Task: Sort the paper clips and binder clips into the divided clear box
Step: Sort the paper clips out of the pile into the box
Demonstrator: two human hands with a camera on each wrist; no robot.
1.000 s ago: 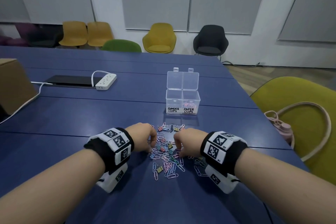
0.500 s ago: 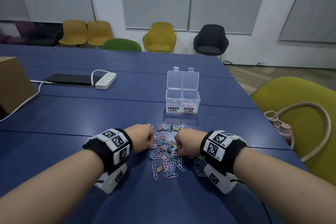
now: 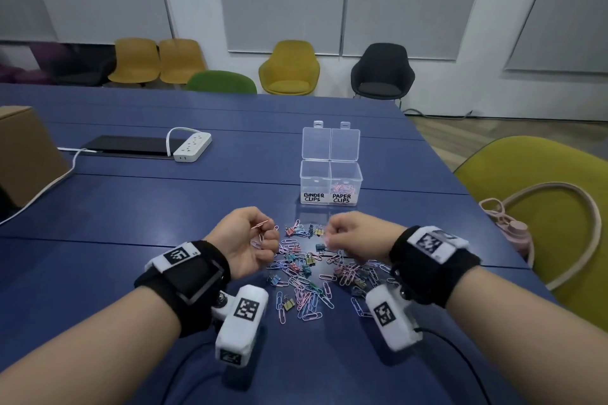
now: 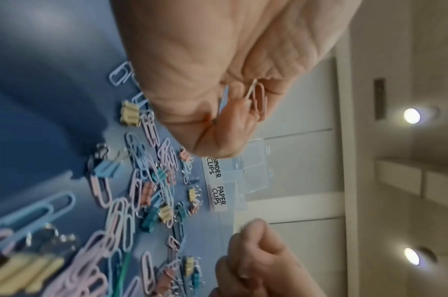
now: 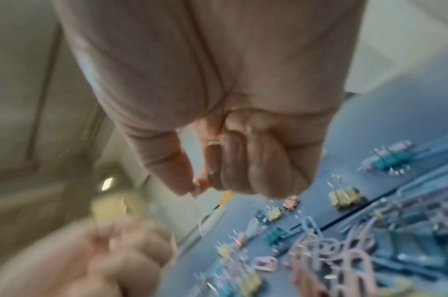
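showing both hands raised just above a heap of clips on the blue worktop. left hand is turned palm-up, its fingers curled closed round a few paper clips, thin bent-wire loops in pale pink and blue, one pink loop jutting past the thumb. right hand is knuckles-up with fingers curled tight against the thumb; a small pale piece shows between them, but the blur leaves it unclear what, if anything, they pinch. loose pile lies between and just ahead of the wrists: pastel wire paper clips mixed with small folded-metal binder clips in yellow, teal and pink with silver wire handles. divided clear box, glossy hard plastic with two hinged lids standing open, sits beyond the pile; its right cell, labelled paper clips, holds pink clips, its left cell is labelled binder clips.
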